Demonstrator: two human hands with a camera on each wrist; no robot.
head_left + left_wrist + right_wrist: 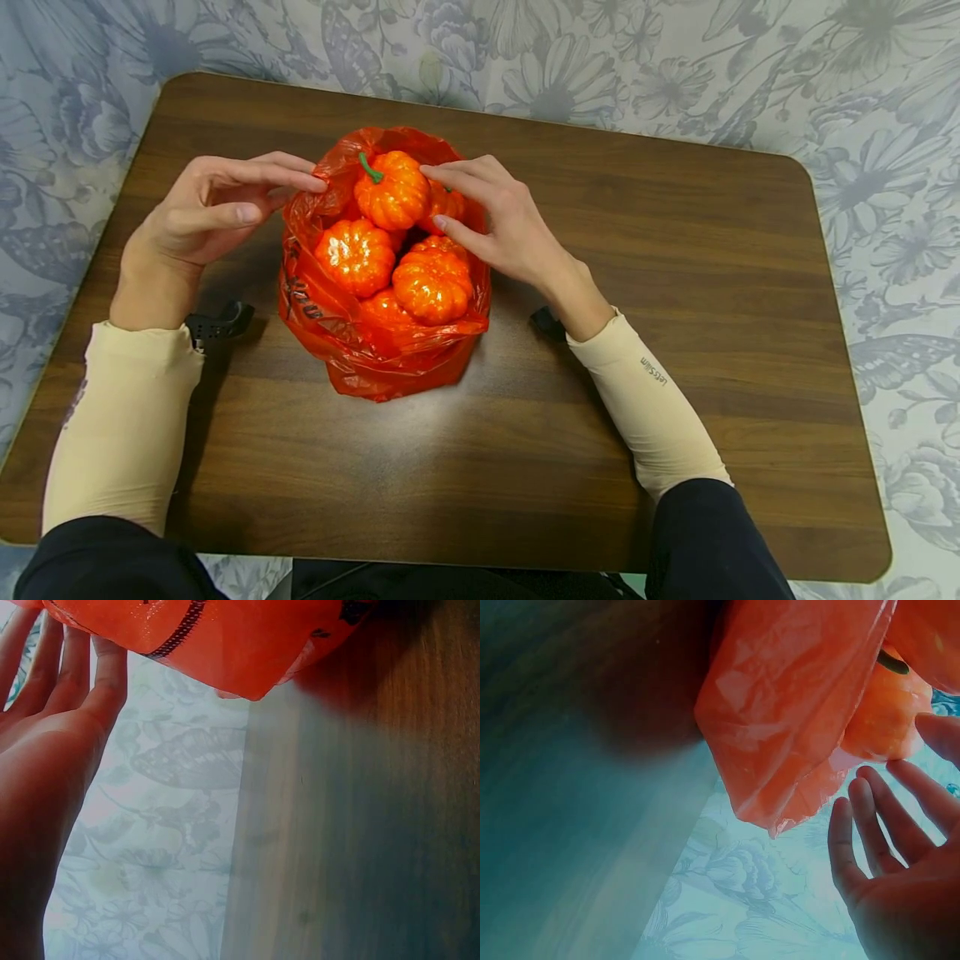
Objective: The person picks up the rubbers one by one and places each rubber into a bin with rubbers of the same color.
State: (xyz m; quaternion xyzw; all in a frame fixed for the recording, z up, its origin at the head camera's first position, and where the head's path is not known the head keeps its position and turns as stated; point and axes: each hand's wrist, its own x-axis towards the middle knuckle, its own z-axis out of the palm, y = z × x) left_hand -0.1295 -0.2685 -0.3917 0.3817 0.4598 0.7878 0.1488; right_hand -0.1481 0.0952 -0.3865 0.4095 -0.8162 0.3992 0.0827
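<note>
A red plastic bag point(390, 358) stands on the table, its mouth spread wide, with several shiny orange toy pumpkins point(427, 279) heaped inside. The topmost pumpkin point(393, 190) has a green stem and sits near the far rim. At the bag's left rim, my left hand point(225, 204) touches the plastic with outstretched fingertips, thumb held apart. The fingers of my right hand point(498, 212) reach over the right rim, extended around the pumpkins there. In the right wrist view those fingers look straight, with a fingertip at a pumpkin point(885, 716). The lower pumpkins are partly hidden.
The brown wooden table point(660, 250) has rounded corners and stands against a wall with floral wallpaper point(562, 75). Black wrist straps point(221, 321) jut out below both wrists. Dark print marks the bag's side point(180, 630).
</note>
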